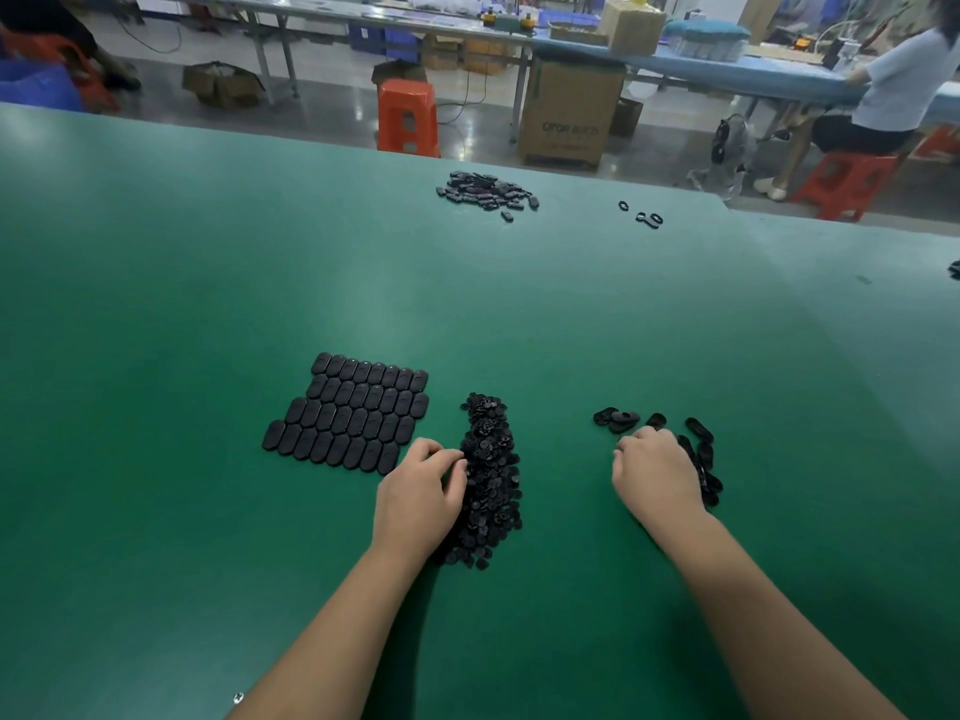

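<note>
Green matte tabletop [208, 304], factory floor behind. Left hand [421, 491] has its fingers curled, tips in the disc heap [493, 459] at 6 o'clock, small round black plastic; can't tell if it pinches one. Right hand [654, 475] is knuckles-up, curled over the loose shells [702, 452] at 4 o'clock, glossy black ovals; its hold is hidden. Shell grid [348, 415] sits at 8 o'clock, flat oblongs tiled edge to edge. Far pile [488, 192] at 12 o'clock.

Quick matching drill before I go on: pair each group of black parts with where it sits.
1 grid of black oblong plastic covers
2 heap of small black round plastic discs
3 loose black oval plastic shells
4 jumbled pile of black oblong plastic pieces

A beside the right hand
B near the green table far edge
C against the left hand
D tidy rows left of the heap

Pairs: 1-D, 2-C, 3-A, 4-B
</note>
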Tool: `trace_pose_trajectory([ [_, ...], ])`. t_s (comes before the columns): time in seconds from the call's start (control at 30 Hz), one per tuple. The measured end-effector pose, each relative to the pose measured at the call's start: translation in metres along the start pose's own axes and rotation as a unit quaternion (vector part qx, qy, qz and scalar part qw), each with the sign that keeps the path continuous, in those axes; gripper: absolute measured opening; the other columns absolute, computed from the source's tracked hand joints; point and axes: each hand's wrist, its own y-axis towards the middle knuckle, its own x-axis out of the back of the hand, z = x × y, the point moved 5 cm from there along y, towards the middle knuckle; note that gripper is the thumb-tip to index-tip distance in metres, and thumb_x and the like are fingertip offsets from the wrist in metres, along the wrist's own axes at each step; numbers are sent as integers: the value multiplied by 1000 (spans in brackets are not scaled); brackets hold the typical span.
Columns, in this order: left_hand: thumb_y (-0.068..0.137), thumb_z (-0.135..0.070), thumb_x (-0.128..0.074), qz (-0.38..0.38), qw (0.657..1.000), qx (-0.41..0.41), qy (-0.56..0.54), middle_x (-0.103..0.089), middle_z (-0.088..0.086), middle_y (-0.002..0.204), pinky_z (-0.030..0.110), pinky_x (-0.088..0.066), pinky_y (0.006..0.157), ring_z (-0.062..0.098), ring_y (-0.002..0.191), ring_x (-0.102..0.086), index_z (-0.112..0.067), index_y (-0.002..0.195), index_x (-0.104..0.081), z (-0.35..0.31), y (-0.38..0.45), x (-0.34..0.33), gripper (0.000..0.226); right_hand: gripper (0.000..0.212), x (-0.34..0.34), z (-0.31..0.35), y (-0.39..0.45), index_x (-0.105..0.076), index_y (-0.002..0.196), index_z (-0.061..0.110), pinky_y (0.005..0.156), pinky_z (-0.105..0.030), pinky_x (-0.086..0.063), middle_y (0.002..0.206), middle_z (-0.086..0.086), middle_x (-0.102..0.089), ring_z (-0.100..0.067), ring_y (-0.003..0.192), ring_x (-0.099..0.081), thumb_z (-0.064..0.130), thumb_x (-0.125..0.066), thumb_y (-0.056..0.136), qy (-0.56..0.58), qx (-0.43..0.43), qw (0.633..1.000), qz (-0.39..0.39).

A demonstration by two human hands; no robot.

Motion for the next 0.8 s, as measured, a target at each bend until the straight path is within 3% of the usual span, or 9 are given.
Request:
trace_pose_trajectory([
  [0.13, 97, -31, -60, -6, 1000, 9, -4, -58, -13, 99, 21, -44, 55, 4, 58, -54, -23, 106, -74, 1, 0, 1, 18, 30, -4, 9, -4, -68, 107, 12, 90, -34, -44, 112, -5, -64, -24, 104, -52, 26, -42, 105, 22, 23, 1000, 3],
  [0.27, 97, -29, -59, 0, 1000, 16, -3, -57, -13, 99, 19, -42, 55, 4, 58, -54, -22, 106, -73, 2, 0, 0, 18, 32, -7, 24, -6, -70, 119, 12, 97, -33, -45, 122, -4, -63, -23, 113, -51, 25, -45, 106, 108, 75, 991, 23],
  [0.4, 96, -28, -62, 4, 1000, 19, 1, -57, -13, 98, 16, -38, 55, 3, 59, -53, -21, 104, -74, 2, 0, 0, 16, 29, -6, 33, -11, -69, 124, 16, 92, -30, -48, 125, 0, -61, -20, 118, -52, 26, -51, 104, 191, 80, 978, 9],
  [0.6, 93, -27, -67, 8, 1000, 24, 7, -58, -14, 96, 15, -37, 56, 3, 62, -54, -21, 101, -76, 4, 2, -1, 13, 50, -15, 31, -8, -43, 149, 22, 68, -28, -41, 129, -4, -51, -19, 86, -57, 39, -54, 103, 212, -3, 976, 51],
  [0.8, 93, -27, -69, 11, 999, 31, 4, -55, -17, 91, 10, -31, 54, -2, 60, -50, -20, 94, -76, 5, 3, -1, 10, 37, -14, 37, -4, -53, 137, 27, 67, -30, -45, 118, 0, -52, -19, 83, -59, 35, -53, 101, 195, 4, 977, 84],
])
